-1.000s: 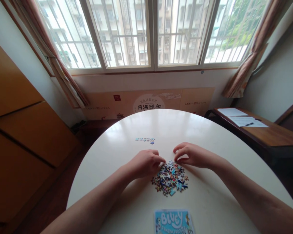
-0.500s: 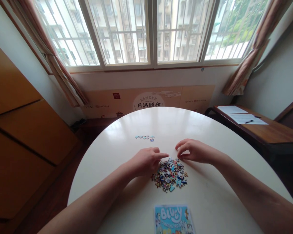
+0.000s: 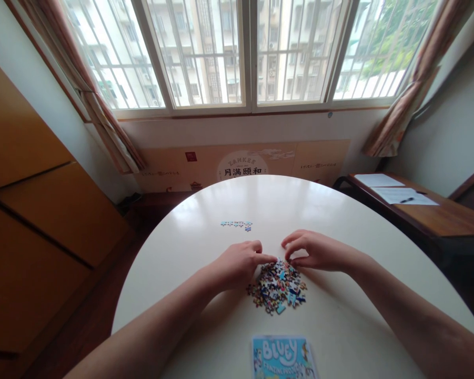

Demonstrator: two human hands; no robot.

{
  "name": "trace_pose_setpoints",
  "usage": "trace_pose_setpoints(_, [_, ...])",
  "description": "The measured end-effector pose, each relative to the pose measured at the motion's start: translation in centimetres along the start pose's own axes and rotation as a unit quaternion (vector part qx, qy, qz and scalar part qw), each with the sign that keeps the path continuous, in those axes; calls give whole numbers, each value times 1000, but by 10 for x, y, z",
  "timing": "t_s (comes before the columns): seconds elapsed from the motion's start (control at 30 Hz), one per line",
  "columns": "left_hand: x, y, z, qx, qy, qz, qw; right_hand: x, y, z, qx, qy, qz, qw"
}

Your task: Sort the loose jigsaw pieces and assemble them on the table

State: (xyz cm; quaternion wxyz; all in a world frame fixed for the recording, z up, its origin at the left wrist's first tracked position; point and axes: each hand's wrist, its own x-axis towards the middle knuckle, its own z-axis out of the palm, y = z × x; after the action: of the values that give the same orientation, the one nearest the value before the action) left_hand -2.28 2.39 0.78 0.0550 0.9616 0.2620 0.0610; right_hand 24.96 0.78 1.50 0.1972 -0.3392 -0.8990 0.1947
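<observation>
A heap of small, colourful jigsaw puzzle pieces (image 3: 278,289) lies on the white round table (image 3: 339,326). My left hand (image 3: 242,260) is over the heap's left side, its index finger stretched out and its tip at the far edge of the pieces. No piece shows in it; its lower fingers are partly hidden. At the heap's far right edge, my right hand (image 3: 313,250) has its fingers curved and apart, the lower fingertips close to or touching the pieces. Farther back, a short row of joined puzzle pieces (image 3: 234,224) lies flat, with one piece below its right end.
A blue picture sheet with "Bluey" lettering (image 3: 284,358) lies near the table's front. To the right, a wooden side table (image 3: 453,213) carries papers (image 3: 404,195) and a dark pen. A printed cardboard panel (image 3: 280,163) stands beyond the table, under the barred window.
My left index fingertip has come down slightly onto the heap's far edge. My right fingers have drawn a little nearer the pieces. The whole view has shifted slightly.
</observation>
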Motion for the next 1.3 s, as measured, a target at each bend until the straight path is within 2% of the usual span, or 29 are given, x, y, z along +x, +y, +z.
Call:
trace_pose_setpoints(0.37, [2,3,-1,-22,18,-20,999,0,3,2,-5,20,27,999])
trace_pose_setpoints(0.53, [3,5,-4,-55,121,-51,990,4,3,9,-55,98,77,991])
trace_pose_setpoints(0.63, [5,5,-6,-117,186,-88,972,9,-6,16,-81,166,99,978])
trace_pose_setpoints(0.73, [7,4,-6,-219,214,-136,942,13,-20,24,-83,213,91,969])
trace_pose_setpoints(0.83, [9,5,-7,-343,212,-167,900,17,-34,30,-78,250,55,964])
trace_pose_setpoints(0.93, [11,8,-9,-462,193,-162,850,18,-44,34,-85,277,22,957])
trace_pose_setpoints(1.03, [12,10,-11,-523,170,-163,819,18,-47,35,-92,288,1,953])
trace_pose_setpoints(1.17, [13,10,-11,-541,162,-179,806,18,-45,37,-97,289,-13,952])
trace_pose_setpoints(1.3, [13,8,-9,-520,177,-175,817,18,-43,37,-106,275,-27,955])
